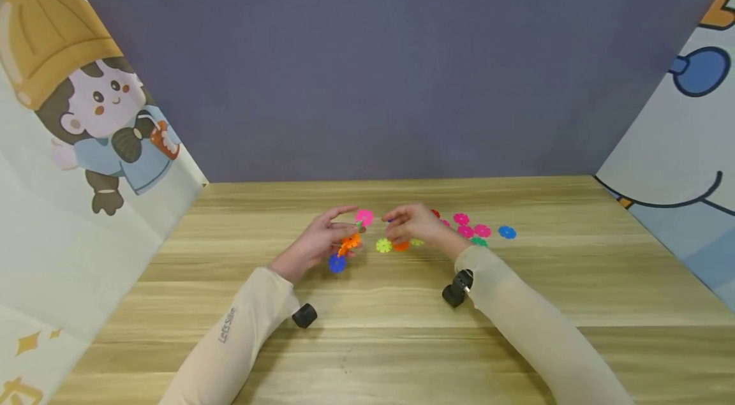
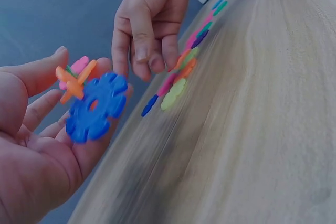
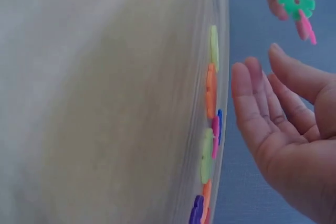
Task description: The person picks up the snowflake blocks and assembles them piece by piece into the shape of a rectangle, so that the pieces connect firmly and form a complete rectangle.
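Left hand (image 2: 37, 145) grips the joined blue-orange-pink plastic snowflake discs (image 2: 89, 100); right hand (image 3: 283, 129), fingers relaxed and holding nothing, likely must next pick a loose disc from the counter (image 1: 402, 303) beneath it.

Wooden table (image 1: 402, 341); cartoon-print side panels (image 1: 86, 137); grey backdrop (image 1: 373, 60).
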A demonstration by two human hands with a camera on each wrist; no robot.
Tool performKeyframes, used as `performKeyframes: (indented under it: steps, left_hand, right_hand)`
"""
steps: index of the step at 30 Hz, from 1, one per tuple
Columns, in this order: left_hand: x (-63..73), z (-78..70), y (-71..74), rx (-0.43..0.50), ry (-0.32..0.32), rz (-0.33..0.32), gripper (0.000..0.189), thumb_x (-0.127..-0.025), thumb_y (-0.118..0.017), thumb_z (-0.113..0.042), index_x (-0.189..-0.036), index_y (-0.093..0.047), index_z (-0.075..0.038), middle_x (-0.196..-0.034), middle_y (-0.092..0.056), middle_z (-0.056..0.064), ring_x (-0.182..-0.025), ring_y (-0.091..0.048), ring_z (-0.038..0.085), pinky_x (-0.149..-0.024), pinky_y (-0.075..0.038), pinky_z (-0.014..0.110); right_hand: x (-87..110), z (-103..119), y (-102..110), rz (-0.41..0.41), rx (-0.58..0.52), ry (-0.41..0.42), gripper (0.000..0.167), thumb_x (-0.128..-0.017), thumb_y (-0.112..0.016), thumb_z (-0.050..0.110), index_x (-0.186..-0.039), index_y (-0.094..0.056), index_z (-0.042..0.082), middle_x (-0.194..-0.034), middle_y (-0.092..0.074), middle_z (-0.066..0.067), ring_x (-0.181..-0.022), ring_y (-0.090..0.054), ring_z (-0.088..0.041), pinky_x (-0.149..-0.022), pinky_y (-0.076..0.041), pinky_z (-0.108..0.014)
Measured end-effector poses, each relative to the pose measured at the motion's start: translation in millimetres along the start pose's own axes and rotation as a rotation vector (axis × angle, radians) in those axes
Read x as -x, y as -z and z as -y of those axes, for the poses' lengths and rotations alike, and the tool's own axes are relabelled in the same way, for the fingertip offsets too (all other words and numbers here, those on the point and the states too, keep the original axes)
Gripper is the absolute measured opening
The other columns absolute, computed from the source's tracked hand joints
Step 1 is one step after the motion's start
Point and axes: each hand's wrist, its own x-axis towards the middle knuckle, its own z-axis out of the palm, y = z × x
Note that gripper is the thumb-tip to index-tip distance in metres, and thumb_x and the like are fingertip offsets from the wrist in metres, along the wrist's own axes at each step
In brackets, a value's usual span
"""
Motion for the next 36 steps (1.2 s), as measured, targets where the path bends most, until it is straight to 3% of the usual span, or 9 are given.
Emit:
performKeyframes:
  steps: [9, 16, 23, 31, 36]
  left_hand:
    - [3.6, 2.0, -0.1, -0.001, 0.015, 0.021, 0.056, -0.102, -0.051, 0.001, -0.154, -0.033, -0.006, -0.132, -0.051, 0.032, -0.089, -0.070, 0.029, -0.074, -0.062, 0.042]
    - [6.0, 4.5, 0.7, 0.009, 0.012, 0.025, 0.053, -0.102, -0.050, 0.000, -0.152, -0.034, -0.005, -0.136, -0.045, 0.038, -0.087, -0.070, 0.027, -0.076, -0.062, 0.044]
    - [5.6, 5.2, -0.1, 0.011, 0.023, 0.017, 0.053, -0.102, -0.052, -0.002, -0.152, -0.034, -0.006, -0.136, -0.047, 0.035, -0.087, -0.069, 0.025, -0.077, -0.061, 0.044]
    - [4.1, 5.9, 0.7, -0.009, 0.019, 0.033, 0.053, -0.103, -0.052, -0.005, -0.153, -0.033, -0.007, -0.137, -0.047, 0.035, -0.089, -0.070, 0.026, -0.079, -0.061, 0.044]
    - [3.1, 7.7, 0.8, -0.004, 0.015, 0.038, 0.054, -0.103, -0.052, -0.005, -0.153, -0.033, -0.005, -0.135, -0.048, 0.035, -0.087, -0.070, 0.024, -0.078, -0.061, 0.043]
  right_hand:
    - [-7.7, -0.1, 0.5, 0.047, 0.313, 0.003, 0.042, -0.077, -0.078, -0.008, -0.117, -0.065, -0.014, -0.088, -0.071, -0.015, -0.072, -0.065, -0.013, -0.067, -0.059, -0.026]
    - [-9.3, 1.4, -1.5, 0.082, 0.515, 0.043, 0.040, -0.074, -0.085, -0.001, -0.110, -0.071, -0.009, -0.084, -0.072, -0.009, -0.074, -0.062, -0.010, -0.065, -0.055, -0.022]
    - [-12.2, 5.4, -5.4, 0.105, 0.692, 0.078, 0.029, -0.073, -0.087, 0.005, -0.100, -0.077, -0.001, -0.079, -0.071, -0.002, -0.071, -0.059, -0.009, -0.063, -0.052, -0.021]
    - [-13.0, 6.4, -6.6, 0.095, 0.690, 0.033, 0.025, -0.073, -0.087, 0.005, -0.095, -0.076, 0.002, -0.079, -0.067, 0.000, -0.073, -0.058, -0.011, -0.066, -0.051, -0.022]
    - [-10.4, 6.3, -6.2, 0.083, 0.662, 0.055, 0.024, -0.072, -0.087, 0.002, -0.090, -0.071, 0.003, -0.082, -0.065, -0.002, -0.078, -0.059, -0.014, -0.071, -0.053, -0.025]
